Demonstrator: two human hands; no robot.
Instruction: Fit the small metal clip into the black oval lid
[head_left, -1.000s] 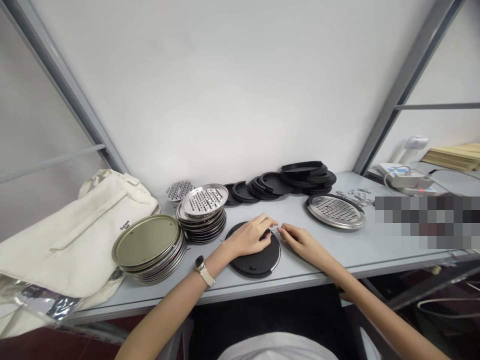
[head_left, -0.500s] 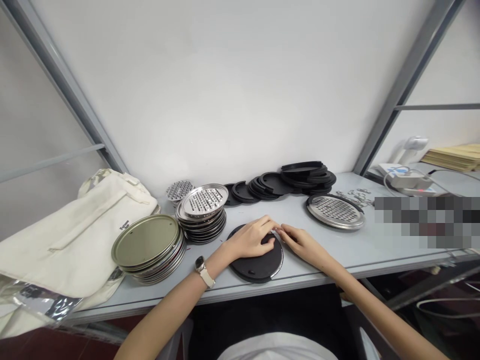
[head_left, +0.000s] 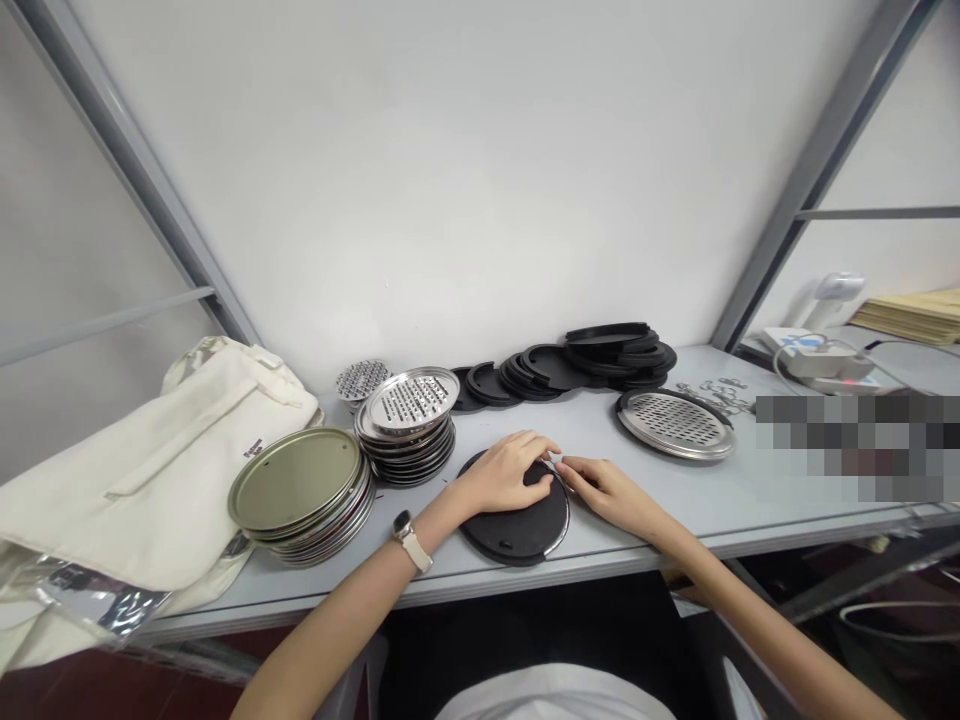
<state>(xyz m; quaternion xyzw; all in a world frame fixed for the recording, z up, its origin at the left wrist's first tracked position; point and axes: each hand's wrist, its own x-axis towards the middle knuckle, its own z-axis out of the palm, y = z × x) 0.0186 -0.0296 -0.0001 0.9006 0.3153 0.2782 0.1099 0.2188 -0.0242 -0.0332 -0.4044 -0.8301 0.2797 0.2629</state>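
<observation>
A round black disc (head_left: 502, 535) lies on the table in front of me, a shiny metal rim showing along its right side. My left hand (head_left: 510, 475) holds it from above, palm on the disc, fingers bent toward its upper right edge and thumb apart on top. At that same edge, my right hand (head_left: 600, 490) has its thumb and fingertips closed on the rim. The fingertips of both hands are close together there, and whatever small part lies between them is hidden.
Olive-topped metal discs (head_left: 296, 480) and grater discs (head_left: 416, 400) are stacked at left, beside a cream bag (head_left: 150, 470). Black plastic rings (head_left: 555, 368) lie along the wall. A black-edged grater (head_left: 675, 423) and small metal clips (head_left: 716, 395) lie at right on the grey table (head_left: 592, 590).
The left fingers have lifted slightly and parted a little from the right fingertips at the rim. The disc stays in place; the whole view has shifted slightly.
</observation>
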